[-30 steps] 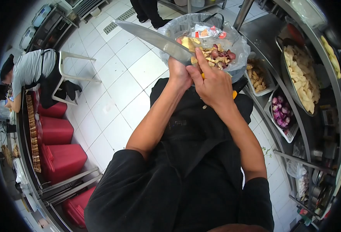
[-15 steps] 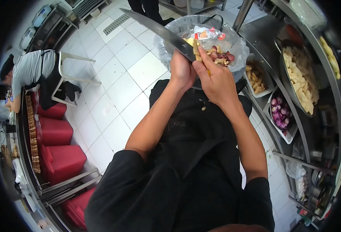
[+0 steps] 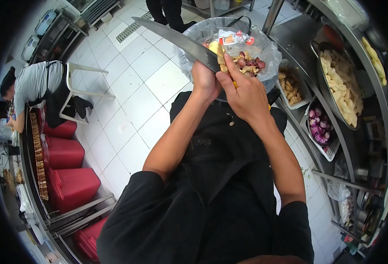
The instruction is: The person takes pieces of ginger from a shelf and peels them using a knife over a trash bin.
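Note:
My right hand [image 3: 248, 92] is closed around the handle of a large knife [image 3: 176, 40]. Its broad blade points up and left, passing in front of my left hand [image 3: 206, 82]. Behind the blade, my left fingers are curled around a piece of ginger [image 3: 214, 46], mostly hidden by the blade and my hands. Pale peeled flesh shows above the blade, and a tan strip of skin [image 3: 221, 58] stands beside my right index finger. Both hands are over the near rim of a bin lined with clear plastic [image 3: 271, 57]. Peelings [image 3: 249, 63] and a red-and-white wrapper [image 3: 233, 37] lie inside it.
On the right, steel shelving holds a large pan [image 3: 357, 125] of pale peeled pieces, a basket of unpeeled ginger [image 3: 291, 90] and a basket of purple shallots [image 3: 319, 125]. At left are red bins [image 3: 73, 187], a white chair [image 3: 70, 88] and a bending person [image 3: 37, 81]. Another person's legs [image 3: 169, 13] stand beyond.
The knife and both hands have shifted slightly, with the right thumb now higher along the blade. The person at left has moved their head a little.

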Demonstrator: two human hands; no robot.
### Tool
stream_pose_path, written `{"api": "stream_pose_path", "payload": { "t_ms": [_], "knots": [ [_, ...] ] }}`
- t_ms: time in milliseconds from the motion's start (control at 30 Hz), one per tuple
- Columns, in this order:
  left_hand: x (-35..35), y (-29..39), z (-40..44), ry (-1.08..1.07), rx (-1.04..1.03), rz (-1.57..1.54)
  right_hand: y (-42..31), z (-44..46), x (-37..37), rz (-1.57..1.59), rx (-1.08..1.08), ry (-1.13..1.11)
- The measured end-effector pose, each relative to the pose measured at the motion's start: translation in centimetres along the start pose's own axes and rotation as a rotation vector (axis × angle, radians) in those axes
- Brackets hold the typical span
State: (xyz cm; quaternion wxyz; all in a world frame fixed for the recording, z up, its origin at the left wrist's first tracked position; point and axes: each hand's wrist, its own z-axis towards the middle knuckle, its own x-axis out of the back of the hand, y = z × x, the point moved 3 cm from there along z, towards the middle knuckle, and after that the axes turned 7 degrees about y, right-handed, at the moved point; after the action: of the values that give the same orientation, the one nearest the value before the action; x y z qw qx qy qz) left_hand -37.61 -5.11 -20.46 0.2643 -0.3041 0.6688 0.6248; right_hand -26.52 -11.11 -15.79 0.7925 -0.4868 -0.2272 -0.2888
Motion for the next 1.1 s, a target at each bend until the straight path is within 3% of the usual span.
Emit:
{"api": "stream_pose_path", "payload": {
  "t_ms": [233,333,400,533,633,767,1100],
  "knots": [
    [-0.5,0.5,-0.6,-0.017,-0.016,0.025,0.1,0.2,-0.3,-0.006,-0.008,0.028],
    [-0.6,0.1,-1.1,0.082,-0.047,-0.037,1.2,1.0,-0.8,0.013,0.002,0.078],
    [0.3,-0.1,-0.8,-0.044,0.01,0.012,3.2,2.0,-1.5,0.051,0.009,0.144],
    [1.1,-0.9,0.2,-0.075,0.093,-0.01,3.4,3.0,-0.7,0.371,-0.419,-0.075],
    [1.1,0.1,0.4,-0.031,0.095,-0.006,2.9,2.1,-0.7,0.287,-0.147,-0.012],
    [1.4,-0.4,1.2,0.069,0.021,-0.016,2.1,0.5,-1.2,0.202,-0.098,-0.043],
    [1.1,-0.3,0.6,0.045,-0.057,0.019,1.7,0.3,-1.4,0.112,-0.037,0.016]
  ]
}}
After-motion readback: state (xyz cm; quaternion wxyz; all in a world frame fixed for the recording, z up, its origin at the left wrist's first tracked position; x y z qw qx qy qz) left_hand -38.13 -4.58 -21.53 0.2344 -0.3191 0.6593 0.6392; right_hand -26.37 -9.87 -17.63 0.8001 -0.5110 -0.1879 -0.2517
